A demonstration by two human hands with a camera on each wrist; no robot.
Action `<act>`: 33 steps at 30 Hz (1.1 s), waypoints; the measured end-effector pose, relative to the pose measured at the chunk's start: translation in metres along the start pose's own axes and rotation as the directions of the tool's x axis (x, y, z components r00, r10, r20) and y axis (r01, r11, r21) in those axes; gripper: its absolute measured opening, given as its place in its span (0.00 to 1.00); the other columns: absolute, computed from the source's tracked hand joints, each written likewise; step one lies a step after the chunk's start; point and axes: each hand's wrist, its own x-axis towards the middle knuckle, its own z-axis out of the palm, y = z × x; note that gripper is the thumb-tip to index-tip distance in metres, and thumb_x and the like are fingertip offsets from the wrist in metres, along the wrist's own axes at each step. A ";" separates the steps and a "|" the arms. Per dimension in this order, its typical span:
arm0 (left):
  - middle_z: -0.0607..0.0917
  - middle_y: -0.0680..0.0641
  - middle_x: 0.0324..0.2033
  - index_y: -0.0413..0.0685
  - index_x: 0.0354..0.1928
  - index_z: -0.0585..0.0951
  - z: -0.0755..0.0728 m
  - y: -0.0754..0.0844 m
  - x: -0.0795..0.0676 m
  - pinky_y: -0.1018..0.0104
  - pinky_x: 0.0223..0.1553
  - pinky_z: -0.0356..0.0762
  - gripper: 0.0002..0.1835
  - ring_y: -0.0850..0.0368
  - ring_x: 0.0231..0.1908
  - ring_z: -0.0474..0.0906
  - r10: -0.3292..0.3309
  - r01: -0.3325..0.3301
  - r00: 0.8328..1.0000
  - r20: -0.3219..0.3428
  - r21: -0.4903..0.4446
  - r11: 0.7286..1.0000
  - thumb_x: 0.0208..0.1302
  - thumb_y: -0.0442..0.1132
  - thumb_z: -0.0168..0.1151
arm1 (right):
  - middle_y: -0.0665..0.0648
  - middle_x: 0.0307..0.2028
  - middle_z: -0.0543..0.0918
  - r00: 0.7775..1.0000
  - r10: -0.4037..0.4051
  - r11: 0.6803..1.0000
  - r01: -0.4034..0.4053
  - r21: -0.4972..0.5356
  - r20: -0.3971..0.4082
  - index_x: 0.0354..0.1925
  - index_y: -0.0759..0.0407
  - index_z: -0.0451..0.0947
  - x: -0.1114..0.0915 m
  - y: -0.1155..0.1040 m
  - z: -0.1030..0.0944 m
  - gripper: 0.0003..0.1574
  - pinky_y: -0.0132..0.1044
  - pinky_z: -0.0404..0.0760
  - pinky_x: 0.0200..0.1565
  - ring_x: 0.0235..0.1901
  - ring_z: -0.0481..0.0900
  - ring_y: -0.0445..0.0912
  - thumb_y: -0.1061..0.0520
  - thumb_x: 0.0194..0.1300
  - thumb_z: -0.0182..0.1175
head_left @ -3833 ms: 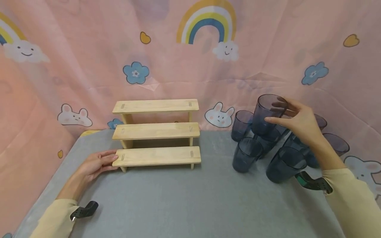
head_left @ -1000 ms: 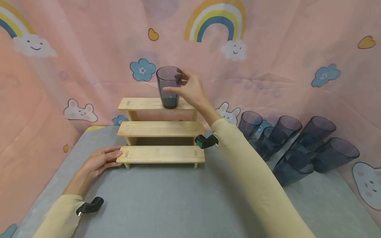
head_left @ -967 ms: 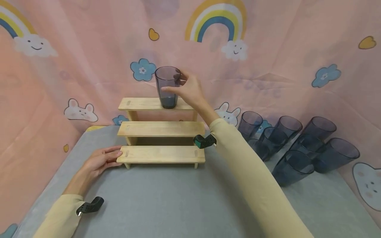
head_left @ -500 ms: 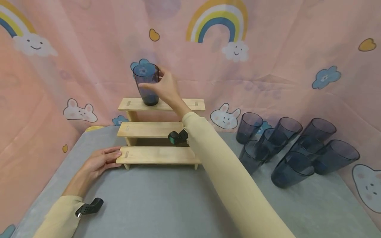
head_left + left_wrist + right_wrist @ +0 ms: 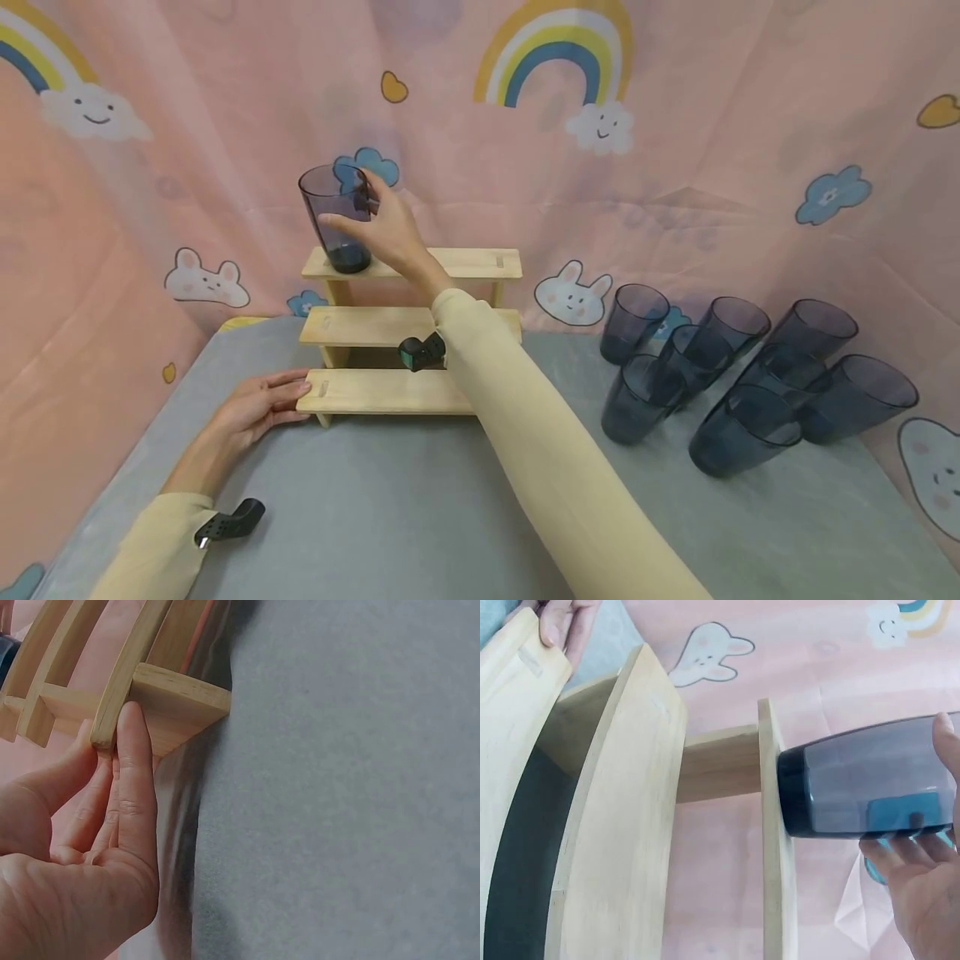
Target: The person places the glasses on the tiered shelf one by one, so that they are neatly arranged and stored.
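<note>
A three-tier wooden step shelf (image 5: 397, 392) stands on the grey cloth. My right hand (image 5: 393, 233) grips a smoky blue glass tumbler (image 5: 324, 218) at the left end of the top tier, thumb on the near side and fingers behind. In the right wrist view, the base of the tumbler (image 5: 832, 780) meets the top board (image 5: 772, 825), and it stands upright. My left hand (image 5: 251, 408) pinches the left end of the lowest tier. Seen from the left wrist, the thumb of this hand (image 5: 97, 855) lies on top of the board (image 5: 124, 682), the fingers beneath.
Several more smoky tumblers (image 5: 637, 400) stand close together on the grey cloth (image 5: 420, 517) to the right, some overlapping in view. Behind the shelf hangs a pink printed curtain (image 5: 465, 167). My right forearm (image 5: 540, 433) crosses in front of the shelf's right part.
My right hand has brought the tumbler from the group at right to the top tier, then left along it to its left end. My left hand keeps its hold on the shelf.
</note>
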 end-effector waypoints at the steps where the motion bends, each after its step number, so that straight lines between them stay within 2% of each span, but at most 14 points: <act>1: 0.84 0.55 0.39 0.27 0.74 0.48 0.000 0.000 0.000 0.64 0.40 0.85 0.38 0.60 0.38 0.84 0.001 -0.001 1.000 0.002 -0.002 1.000 0.72 0.34 0.57 | 0.53 0.73 0.59 1.000 0.010 1.000 -0.010 -0.019 0.010 0.78 0.50 0.47 0.001 -0.001 0.000 0.57 0.33 0.69 0.64 0.69 0.63 0.46 0.42 0.62 0.68; 5: 0.83 0.55 0.39 0.28 0.74 0.47 -0.002 -0.001 0.002 0.64 0.41 0.84 0.39 0.60 0.39 0.84 0.003 -0.003 1.000 0.007 -0.003 1.000 0.72 0.35 0.57 | 0.52 0.74 0.56 0.998 0.045 0.994 -0.040 -0.104 0.047 0.78 0.50 0.43 0.003 -0.008 -0.001 0.58 0.36 0.65 0.67 0.71 0.58 0.44 0.38 0.63 0.65; 9: 0.83 0.55 0.39 0.29 0.74 0.47 -0.003 0.000 0.002 0.64 0.41 0.84 0.40 0.60 0.39 0.84 -0.002 0.002 1.000 0.007 -0.003 1.000 0.72 0.36 0.58 | 0.53 0.75 0.55 0.995 0.064 0.991 -0.055 -0.119 0.078 0.78 0.50 0.40 0.003 -0.012 -0.002 0.60 0.37 0.64 0.68 0.72 0.57 0.44 0.38 0.64 0.64; 13: 0.83 0.55 0.39 0.29 0.74 0.47 -0.005 0.000 0.002 0.64 0.41 0.84 0.40 0.60 0.39 0.84 0.000 0.000 1.000 0.002 -0.011 1.000 0.72 0.36 0.58 | 0.55 0.72 0.61 0.997 0.059 0.998 -0.058 -0.013 0.052 0.78 0.50 0.42 -0.001 -0.012 -0.006 0.57 0.36 0.69 0.64 0.69 0.63 0.45 0.41 0.65 0.64; 17: 0.83 0.56 0.40 0.30 0.75 0.47 -0.006 -0.001 -0.001 0.64 0.41 0.85 0.40 0.60 0.39 0.84 -0.007 0.007 1.000 -0.005 -0.023 1.000 0.72 0.36 0.58 | 0.56 0.69 0.66 1.000 0.027 0.992 -0.028 0.124 0.014 0.77 0.53 0.48 -0.010 -0.011 -0.012 0.52 0.35 0.74 0.60 0.66 0.68 0.48 0.45 0.66 0.64; 21: 0.83 0.56 0.40 0.30 0.75 0.47 -0.007 0.000 -0.001 0.63 0.42 0.84 0.40 0.60 0.39 0.84 -0.009 0.009 1.000 -0.006 -0.025 1.000 0.72 0.36 0.58 | 0.56 0.68 0.67 1.000 -0.015 0.985 0.014 0.175 0.008 0.76 0.54 0.52 -0.020 -0.012 -0.018 0.49 0.32 0.74 0.58 0.65 0.69 0.48 0.48 0.66 0.64; 26: 0.83 0.55 0.39 0.30 0.75 0.46 -0.010 -0.001 0.000 0.63 0.42 0.84 0.40 0.60 0.39 0.84 -0.006 0.006 1.000 0.003 -0.027 1.000 0.72 0.36 0.57 | 0.57 0.63 0.73 0.998 -0.056 0.969 0.057 0.242 -0.012 0.72 0.57 0.61 -0.032 -0.012 -0.027 0.41 0.29 0.77 0.54 0.60 0.74 0.45 0.51 0.67 0.65; 33: 0.83 0.56 0.40 0.29 0.74 0.47 -0.013 0.001 0.001 0.63 0.42 0.84 0.40 0.59 0.39 0.84 0.000 0.000 1.000 0.008 -0.031 1.000 0.72 0.35 0.58 | 0.59 0.58 0.77 0.997 -0.073 0.955 0.078 0.287 -0.026 0.68 0.60 0.67 -0.051 -0.012 -0.043 0.34 0.32 0.80 0.52 0.56 0.77 0.45 0.54 0.68 0.64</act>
